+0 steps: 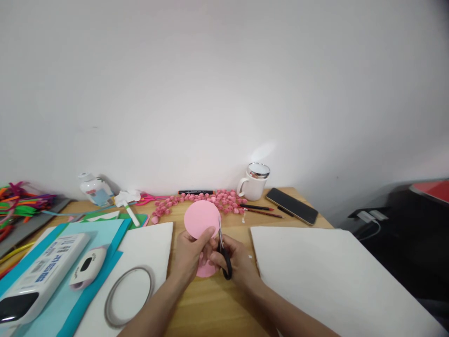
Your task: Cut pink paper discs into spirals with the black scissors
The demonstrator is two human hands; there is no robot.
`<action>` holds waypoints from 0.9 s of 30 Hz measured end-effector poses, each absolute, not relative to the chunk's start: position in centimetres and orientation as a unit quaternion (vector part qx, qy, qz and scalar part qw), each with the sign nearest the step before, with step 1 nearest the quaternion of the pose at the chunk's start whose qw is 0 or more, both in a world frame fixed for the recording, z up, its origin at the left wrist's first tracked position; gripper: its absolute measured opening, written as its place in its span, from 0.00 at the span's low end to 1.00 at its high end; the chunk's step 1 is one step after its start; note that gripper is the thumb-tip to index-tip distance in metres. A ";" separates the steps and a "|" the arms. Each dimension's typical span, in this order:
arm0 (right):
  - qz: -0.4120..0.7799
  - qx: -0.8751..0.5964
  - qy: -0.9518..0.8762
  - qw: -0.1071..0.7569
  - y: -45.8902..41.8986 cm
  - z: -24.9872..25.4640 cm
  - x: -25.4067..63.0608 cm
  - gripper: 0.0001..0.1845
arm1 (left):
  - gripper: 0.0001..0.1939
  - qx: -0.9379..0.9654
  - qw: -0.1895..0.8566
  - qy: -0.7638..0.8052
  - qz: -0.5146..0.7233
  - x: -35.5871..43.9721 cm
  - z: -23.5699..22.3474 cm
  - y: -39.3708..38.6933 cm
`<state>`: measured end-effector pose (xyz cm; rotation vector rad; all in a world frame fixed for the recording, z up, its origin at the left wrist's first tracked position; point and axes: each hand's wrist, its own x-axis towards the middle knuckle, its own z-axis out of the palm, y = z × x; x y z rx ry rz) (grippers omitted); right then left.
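Observation:
My left hand (188, 254) pinches the lower edge of a round piece of pink paper (200, 217), its thumb lying on the front. Another rounded pink paper part (206, 270) shows below my fingers; whether the two are joined is hidden. In my right hand (241, 263) is a pair of scissors (226, 262) with black handles, its blades pointing up along the right edge of the upper circle. My fingers cover part of the handles. Behind the paper, many small rolled pink paper pieces (224, 200) lie along the wall.
A white mug (253, 186), pencils (259, 207) and a phone (292, 206) sit at the back right. White board (333, 276) covers the right side. On the left are a tape roll (107, 304), coloured paper (105, 229), a white device (89, 267), a bottle (95, 189) and pink scissors (145, 199).

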<state>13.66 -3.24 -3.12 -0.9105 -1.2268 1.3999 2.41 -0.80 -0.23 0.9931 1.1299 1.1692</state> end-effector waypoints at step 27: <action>0.574 -0.359 -0.495 0.544 -3.3 -3.4 14.0 0.17 | 0.18 0.412 0.609 0.484 0.474 2.3 -0.1 -0.8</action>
